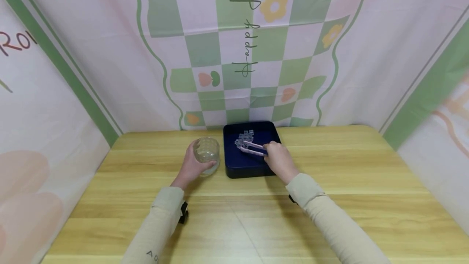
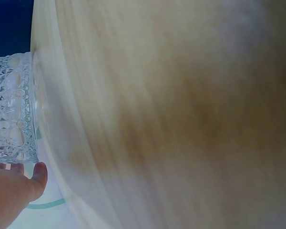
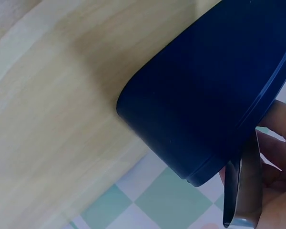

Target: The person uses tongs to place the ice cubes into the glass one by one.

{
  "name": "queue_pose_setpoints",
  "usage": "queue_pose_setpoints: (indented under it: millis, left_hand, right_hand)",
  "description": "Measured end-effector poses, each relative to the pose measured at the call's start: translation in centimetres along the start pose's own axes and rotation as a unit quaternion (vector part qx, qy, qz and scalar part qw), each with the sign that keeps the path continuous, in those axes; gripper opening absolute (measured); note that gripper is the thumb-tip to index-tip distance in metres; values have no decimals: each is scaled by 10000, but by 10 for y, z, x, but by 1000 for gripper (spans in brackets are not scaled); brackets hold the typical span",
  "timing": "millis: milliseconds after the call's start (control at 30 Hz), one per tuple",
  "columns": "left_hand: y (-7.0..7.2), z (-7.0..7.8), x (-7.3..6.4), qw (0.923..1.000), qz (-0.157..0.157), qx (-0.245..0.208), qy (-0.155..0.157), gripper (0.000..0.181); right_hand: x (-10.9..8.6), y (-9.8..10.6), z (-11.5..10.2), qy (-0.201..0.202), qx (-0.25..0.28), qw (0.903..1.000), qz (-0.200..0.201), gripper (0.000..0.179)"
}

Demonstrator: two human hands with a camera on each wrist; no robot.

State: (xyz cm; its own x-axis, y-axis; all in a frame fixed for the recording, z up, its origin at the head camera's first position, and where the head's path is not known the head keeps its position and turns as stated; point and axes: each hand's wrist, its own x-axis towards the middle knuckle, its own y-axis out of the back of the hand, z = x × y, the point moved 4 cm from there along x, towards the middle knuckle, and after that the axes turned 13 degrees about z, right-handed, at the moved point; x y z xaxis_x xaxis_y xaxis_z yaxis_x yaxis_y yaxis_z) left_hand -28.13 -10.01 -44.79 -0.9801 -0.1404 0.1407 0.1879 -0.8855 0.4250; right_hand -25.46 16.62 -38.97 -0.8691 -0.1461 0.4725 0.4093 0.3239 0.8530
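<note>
My left hand (image 1: 189,165) holds a clear glass (image 1: 207,150) upright on the table, thumb across its near side and fingers behind it. In the left wrist view the glass (image 2: 10,112) shows a cut, bumpy pattern. My right hand (image 1: 280,159) grips metal tongs (image 1: 255,146) near their bent end. Their two arms stand apart and reach left into a dark blue tray (image 1: 253,172), with the tips at a cluster of small clear cubes (image 1: 246,137). From the right wrist, the bent end of the tongs (image 3: 248,186) shows beside the tray wall (image 3: 167,133).
The wooden table (image 1: 220,223) ends at a patterned cloth backdrop (image 1: 234,52) just behind the tray. Cloth walls also flank the table at left and right. The glass stands a short way left of the tray.
</note>
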Motion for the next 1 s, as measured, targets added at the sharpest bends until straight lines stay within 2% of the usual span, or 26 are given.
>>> queue_pose_setpoints:
  millis: [600, 1000]
  left_hand:
    - [0, 2, -2, 10000, -8, -80, 53, 98]
    - [0, 3, -2, 10000, -37, -58, 27, 98]
  right_hand:
    - [-2, 1, 2, 21, 58, 10000, -6, 24]
    - [-2, 7, 4, -11, 51, 9998, 200, 26]
